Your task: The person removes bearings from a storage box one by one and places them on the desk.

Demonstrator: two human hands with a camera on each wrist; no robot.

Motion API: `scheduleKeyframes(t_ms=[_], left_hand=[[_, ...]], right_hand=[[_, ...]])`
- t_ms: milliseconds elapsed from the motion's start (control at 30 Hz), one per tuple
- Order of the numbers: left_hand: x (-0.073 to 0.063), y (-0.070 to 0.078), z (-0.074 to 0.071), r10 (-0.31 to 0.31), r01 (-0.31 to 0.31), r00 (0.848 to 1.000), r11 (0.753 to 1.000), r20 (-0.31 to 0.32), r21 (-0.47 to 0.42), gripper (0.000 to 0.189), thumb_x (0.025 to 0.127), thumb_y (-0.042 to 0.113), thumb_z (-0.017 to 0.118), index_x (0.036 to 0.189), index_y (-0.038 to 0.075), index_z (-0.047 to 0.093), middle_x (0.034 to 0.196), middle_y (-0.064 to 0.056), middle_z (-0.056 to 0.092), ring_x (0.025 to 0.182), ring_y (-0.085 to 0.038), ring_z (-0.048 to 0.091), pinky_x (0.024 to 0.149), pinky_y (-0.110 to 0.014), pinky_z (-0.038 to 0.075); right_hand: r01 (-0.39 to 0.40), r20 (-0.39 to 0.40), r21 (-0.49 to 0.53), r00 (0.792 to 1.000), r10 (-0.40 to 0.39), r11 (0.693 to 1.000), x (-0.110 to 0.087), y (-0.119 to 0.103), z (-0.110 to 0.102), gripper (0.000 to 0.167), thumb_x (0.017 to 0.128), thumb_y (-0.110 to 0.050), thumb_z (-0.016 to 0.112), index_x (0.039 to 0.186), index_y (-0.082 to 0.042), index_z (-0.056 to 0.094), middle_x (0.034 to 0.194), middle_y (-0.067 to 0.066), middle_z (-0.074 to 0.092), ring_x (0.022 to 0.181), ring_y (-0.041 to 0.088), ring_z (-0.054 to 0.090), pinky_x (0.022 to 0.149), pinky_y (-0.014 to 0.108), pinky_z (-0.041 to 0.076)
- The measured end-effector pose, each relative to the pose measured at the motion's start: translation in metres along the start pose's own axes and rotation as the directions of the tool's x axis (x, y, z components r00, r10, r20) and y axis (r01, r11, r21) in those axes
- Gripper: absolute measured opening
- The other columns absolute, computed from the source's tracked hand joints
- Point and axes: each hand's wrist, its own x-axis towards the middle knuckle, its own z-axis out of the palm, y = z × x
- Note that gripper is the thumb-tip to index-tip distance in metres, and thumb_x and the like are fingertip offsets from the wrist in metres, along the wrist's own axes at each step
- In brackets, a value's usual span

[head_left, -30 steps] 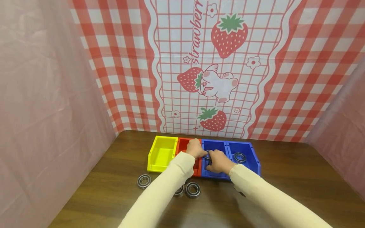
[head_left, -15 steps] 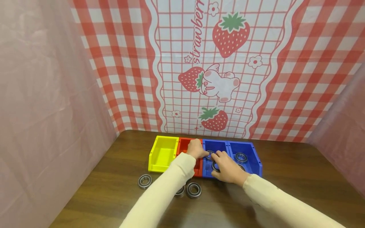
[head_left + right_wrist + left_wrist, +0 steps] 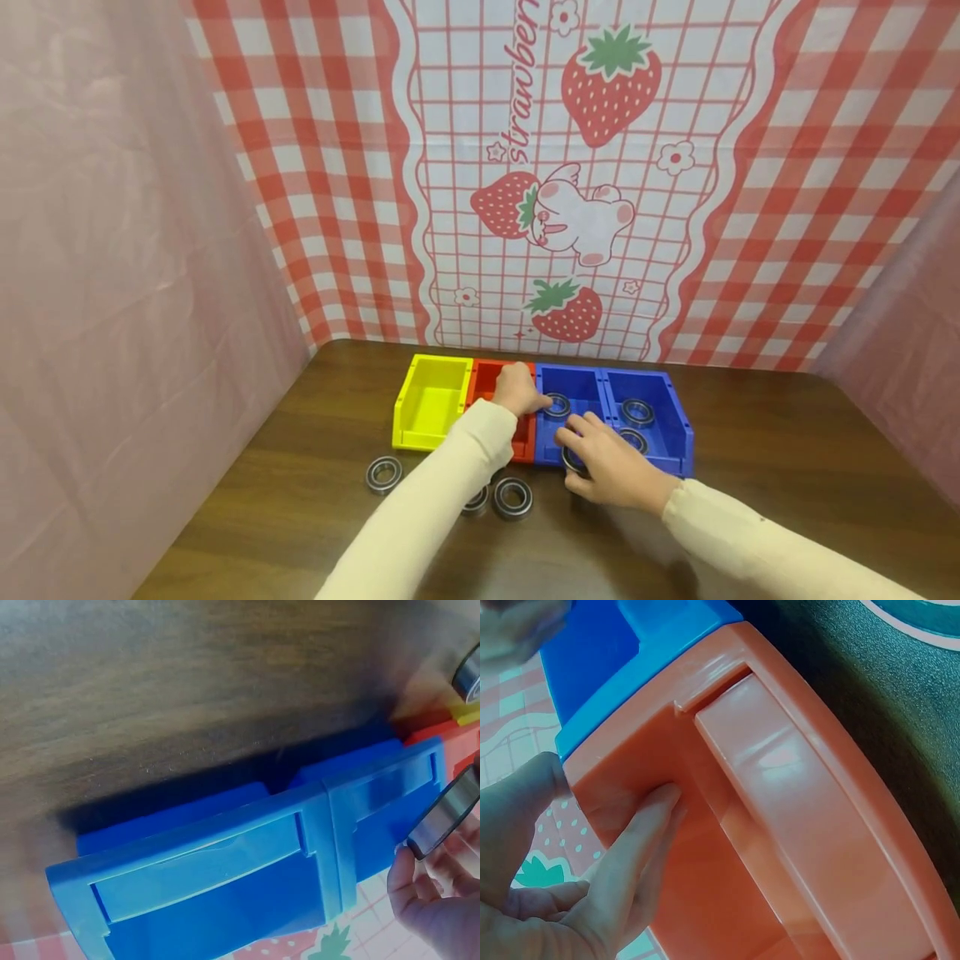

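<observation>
In the head view my left hand [image 3: 517, 390] grips the side wall of the red bin [image 3: 480, 379], beside the blue bins. The left wrist view shows its fingers inside the red bin [image 3: 795, 802] and the thumb over the edge. My right hand [image 3: 618, 467] pinches a ball bearing [image 3: 450, 814] by its rim, over the front of the left blue bin [image 3: 573, 379]. One bearing [image 3: 566, 408] lies at the back of that bin. Two more bearings [image 3: 650, 412] lie in the right blue bin [image 3: 660, 396], one partly covered by my right hand.
A yellow bin [image 3: 435, 404] stands at the row's left end. On the wooden table [image 3: 300, 500], bearings lie in front of the bins: one at left [image 3: 371, 477], one nearer the middle [image 3: 527, 500], another partly under my left sleeve [image 3: 427, 500]. A checked cloth [image 3: 330, 208] hangs behind.
My right hand has drawn back toward me and to the right, lifting a bearing from inside the left blue bin to its front edge. My left hand has stayed on the red bin.
</observation>
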Motion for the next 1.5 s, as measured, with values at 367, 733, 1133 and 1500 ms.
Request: scheduleKeyframes(t_ms=[367,733,1133,1500], left_hand=[[0.000,0.000,0.002,-0.019,0.019,1.000,1.000,0.020,-0.007,0.034,0.074,0.024,0.083,0.085,0.000,0.062,0.068,-0.008,0.059,0.051,-0.014,0.052,0.043,-0.022,0.039],[-0.001,0.000,0.000,-0.022,0.022,1.000,1.000,0.020,-0.002,0.033,0.074,0.024,0.083,0.081,0.001,0.061,0.063,-0.007,0.057,0.047,-0.013,0.050,0.040,-0.020,0.037],[0.001,-0.001,0.002,-0.035,0.035,0.999,0.999,0.022,-0.013,0.034,0.073,0.023,0.084,0.087,0.000,0.063,0.072,-0.009,0.064,0.052,-0.015,0.054,0.044,-0.022,0.041],[0.000,0.001,-0.002,-0.038,0.038,0.999,0.999,0.022,-0.016,0.035,0.073,0.023,0.084,0.091,-0.001,0.065,0.077,-0.010,0.067,0.054,-0.015,0.055,0.046,-0.022,0.042]], right_hand=[[0.131,0.060,-0.022,0.990,-0.129,0.991,-0.013,-0.014,-0.001,0.040,0.063,-0.025,0.078,0.095,-0.012,0.059,0.088,-0.004,0.051,0.079,0.011,0.043,0.072,0.032,0.045],[0.144,0.084,0.005,0.986,-0.144,0.990,-0.017,-0.031,0.006,0.038,0.064,-0.025,0.076,0.096,-0.010,0.060,0.093,0.000,0.055,0.087,0.016,0.054,0.089,0.041,0.052],[0.091,0.071,0.044,0.993,-0.094,0.995,-0.017,-0.036,0.025,0.038,0.061,-0.027,0.077,0.089,-0.012,0.056,0.088,-0.003,0.051,0.081,0.012,0.049,0.077,0.034,0.049],[0.058,0.102,0.066,0.993,-0.065,0.996,-0.016,-0.033,0.029,0.036,0.064,-0.027,0.078,0.092,-0.013,0.058,0.088,-0.003,0.051,0.082,0.011,0.052,0.089,0.038,0.051]])
